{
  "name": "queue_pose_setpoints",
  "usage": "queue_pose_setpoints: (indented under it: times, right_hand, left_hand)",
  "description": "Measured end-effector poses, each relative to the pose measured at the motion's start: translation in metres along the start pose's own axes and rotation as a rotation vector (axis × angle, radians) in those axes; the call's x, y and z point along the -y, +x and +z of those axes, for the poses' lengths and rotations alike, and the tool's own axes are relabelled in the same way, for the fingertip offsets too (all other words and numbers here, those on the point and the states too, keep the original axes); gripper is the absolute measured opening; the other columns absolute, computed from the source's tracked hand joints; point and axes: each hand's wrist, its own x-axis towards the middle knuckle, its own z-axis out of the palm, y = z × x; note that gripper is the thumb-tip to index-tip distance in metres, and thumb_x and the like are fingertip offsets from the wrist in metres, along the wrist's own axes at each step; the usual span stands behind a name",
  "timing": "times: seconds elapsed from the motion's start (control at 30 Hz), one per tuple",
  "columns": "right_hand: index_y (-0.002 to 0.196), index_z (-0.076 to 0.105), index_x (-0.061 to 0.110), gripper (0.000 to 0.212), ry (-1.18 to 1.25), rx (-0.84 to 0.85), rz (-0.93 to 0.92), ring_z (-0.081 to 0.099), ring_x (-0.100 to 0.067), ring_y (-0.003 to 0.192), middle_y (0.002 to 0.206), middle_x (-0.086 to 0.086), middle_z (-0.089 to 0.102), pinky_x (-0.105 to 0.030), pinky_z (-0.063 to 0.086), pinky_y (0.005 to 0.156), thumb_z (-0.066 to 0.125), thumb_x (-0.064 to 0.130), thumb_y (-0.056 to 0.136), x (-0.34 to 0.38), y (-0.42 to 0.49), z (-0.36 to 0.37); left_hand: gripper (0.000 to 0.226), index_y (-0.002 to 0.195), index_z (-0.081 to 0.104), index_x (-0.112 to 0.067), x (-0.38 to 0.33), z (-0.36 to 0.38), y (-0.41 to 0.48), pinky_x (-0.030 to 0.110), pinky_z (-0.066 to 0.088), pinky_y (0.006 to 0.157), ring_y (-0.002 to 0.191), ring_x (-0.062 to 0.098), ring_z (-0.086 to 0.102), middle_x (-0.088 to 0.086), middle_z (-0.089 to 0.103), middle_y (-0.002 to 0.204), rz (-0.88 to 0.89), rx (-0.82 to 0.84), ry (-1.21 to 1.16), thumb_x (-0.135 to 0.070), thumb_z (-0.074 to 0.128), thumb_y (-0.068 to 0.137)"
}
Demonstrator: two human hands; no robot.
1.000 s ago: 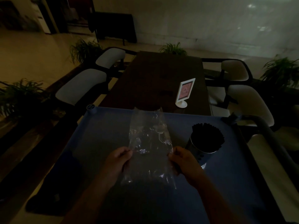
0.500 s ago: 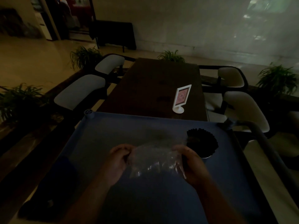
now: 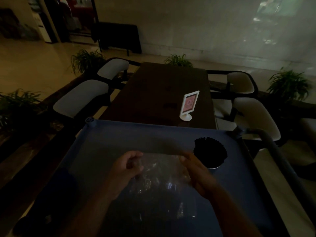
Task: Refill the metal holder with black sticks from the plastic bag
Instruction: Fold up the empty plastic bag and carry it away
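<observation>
A clear, crinkled plastic bag hangs between my hands over the blue cart top. My left hand pinches its left upper edge and my right hand grips its right upper edge. The bag looks empty, though the dim light hides detail. Just right of my right hand stands the metal holder, packed with black sticks that fan out above its rim.
A dark wooden table lies beyond the cart, with a white sign stand near its right edge. White-cushioned chairs flank the table. Potted plants stand around. A grey cart handle runs along the right.
The bag was held upright and stretched tall; now it is lowered and hangs toward me. My view has tilted and the holder sits closer to my right hand.
</observation>
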Motion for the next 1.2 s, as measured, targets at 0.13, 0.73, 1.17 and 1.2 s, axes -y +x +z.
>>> queue_pose_setpoints:
  times: [0.13, 0.73, 1.17, 1.2]
  right_hand:
    - [0.118, 0.064, 0.021, 0.032, -0.118, 0.084, 0.047, 0.07, -0.025, 0.091, 0.108, -0.01, 0.073, -0.042, 0.055, 0.077, 0.068, 0.019, 0.087, -0.009, -0.002, 0.002]
    - [0.093, 0.065, 0.007, 0.012, -0.092, -0.075, -0.098, 0.06, -0.014, 0.056, 0.075, -0.009, 0.065, -0.025, 0.05, 0.049, 0.059, -0.003, 0.09, -0.022, 0.003, 0.011]
    - [0.103, 0.067, 0.003, 0.02, 0.314, 0.121, -0.146, 0.068, -0.026, 0.066, 0.088, -0.02, 0.07, -0.026, 0.053, 0.049, 0.052, 0.006, 0.09, -0.015, -0.008, 0.004]
    - [0.099, 0.069, 0.004, 0.021, 0.354, 0.151, -0.154, 0.07, -0.021, 0.065, 0.083, -0.014, 0.072, -0.026, 0.054, 0.052, 0.049, 0.004, 0.092, -0.014, -0.009, 0.004]
  left_hand:
    - [0.043, 0.115, 0.062, -0.033, 0.005, 0.001, -0.002, 0.024, 0.057, 0.066, 0.09, 0.015, 0.07, 0.001, 0.065, 0.113, 0.015, -0.036, 0.01, -0.002, 0.066, 0.086]
    - [0.03, 0.099, 0.072, -0.018, 0.038, -0.008, -0.005, 0.033, 0.055, 0.071, 0.082, 0.022, 0.071, 0.005, 0.078, 0.088, -0.277, -0.092, -0.178, -0.028, 0.081, 0.072]
    - [0.026, 0.097, 0.077, -0.025, 0.022, -0.003, -0.012, 0.025, 0.05, 0.05, 0.066, 0.017, 0.065, 0.007, 0.072, 0.086, -0.171, 0.05, -0.476, -0.014, 0.061, 0.081]
    - [0.028, 0.101, 0.076, -0.021, 0.023, -0.004, -0.012, 0.025, 0.049, 0.049, 0.067, 0.017, 0.065, 0.007, 0.073, 0.088, -0.171, 0.059, -0.507, -0.013, 0.061, 0.079]
